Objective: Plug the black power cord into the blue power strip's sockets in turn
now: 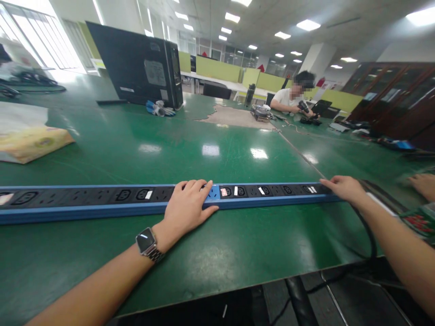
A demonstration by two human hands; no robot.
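Note:
A long blue power strip (190,207) with black sockets, several white labels and one blue socket lies across the green table. My left hand (190,201), below a wristwatch (147,242), grips the strip near its middle, fingers over the top and thumb along the near side. At the strip's right end, my right hand (346,189) is closed around it, its fingers partly hidden. A black cable (372,235) hangs in a loop beneath my right forearm, over the table's front edge.
A black computer tower (136,63) stands at the back left, gloves (159,108) beside it. A tissue packet (34,140) lies left. Another person (288,97) works at the far right. A blurred hand (424,184) shows at the right edge, above a green printed package (419,222).

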